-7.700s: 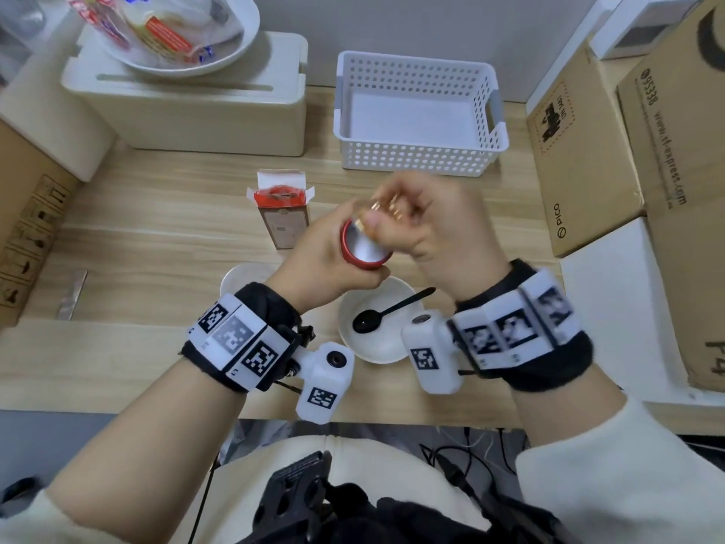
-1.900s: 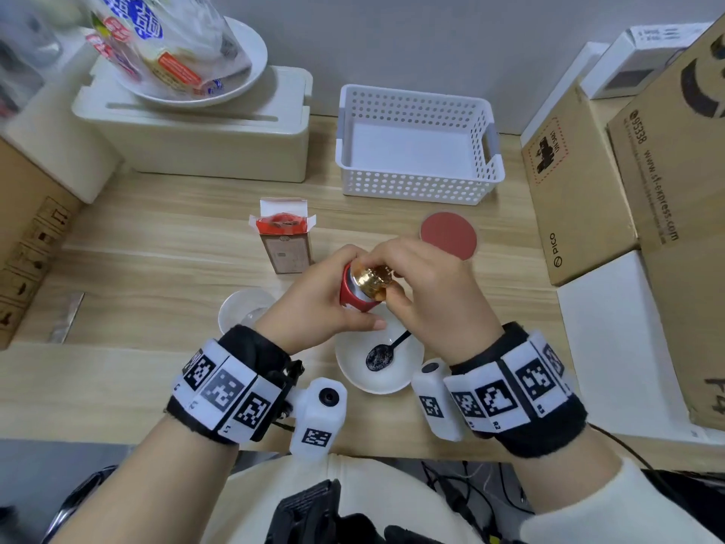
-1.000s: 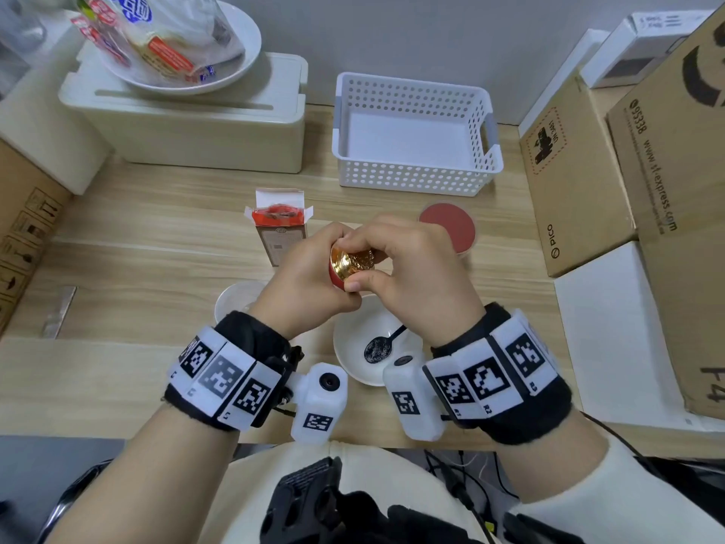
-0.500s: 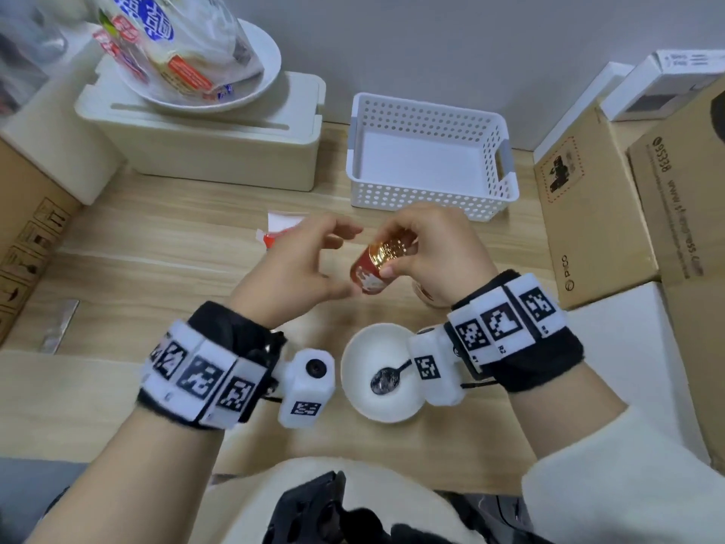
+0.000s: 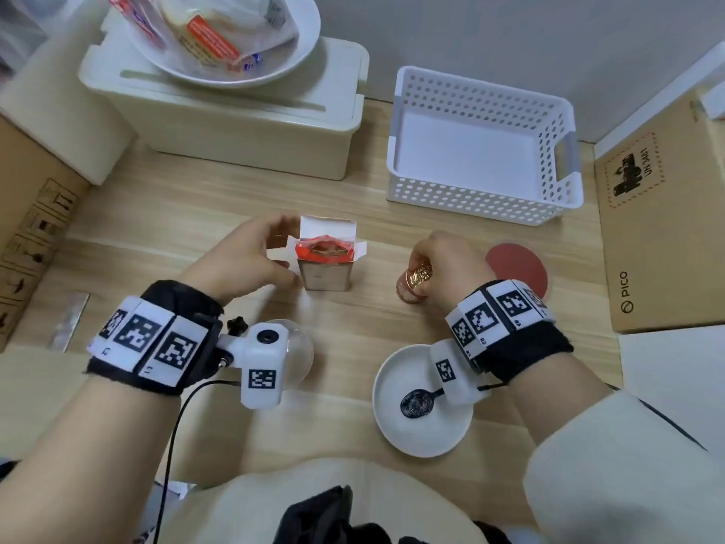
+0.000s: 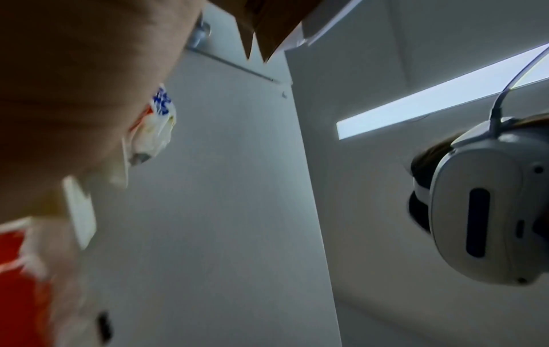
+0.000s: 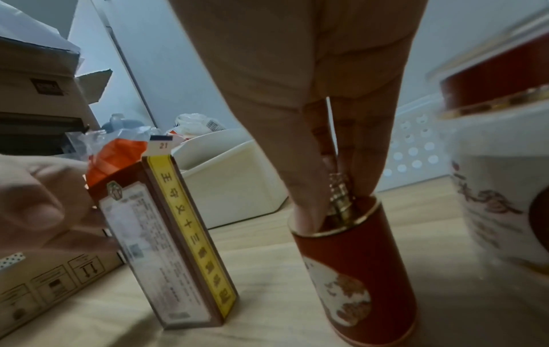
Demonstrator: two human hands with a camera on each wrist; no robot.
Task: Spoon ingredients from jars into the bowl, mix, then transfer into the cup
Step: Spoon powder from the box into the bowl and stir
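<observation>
Right wrist view: right hand [image 7: 323, 131] is pinching gold foil [image 7: 341, 199] inside the red jar [image 7: 353, 270], standing upright below it. Jar looks light, stiff, tippable; best gripped round its wall. Left hand [image 5: 251, 261] is curling, half-spread, beside the carton [image 5: 325, 265], gripping nothing.

The right hand [image 5: 451, 265] grips the top of a small red jar [image 5: 410, 290] standing on the wooden table [image 5: 157, 229], beside a red lid [image 5: 518, 268]. The left hand [image 5: 243, 257], fingers loosely curved, reaches an opened box [image 5: 325, 257]. A black spoon [image 5: 418, 402] lies in the white bowl [image 5: 396, 426].
</observation>
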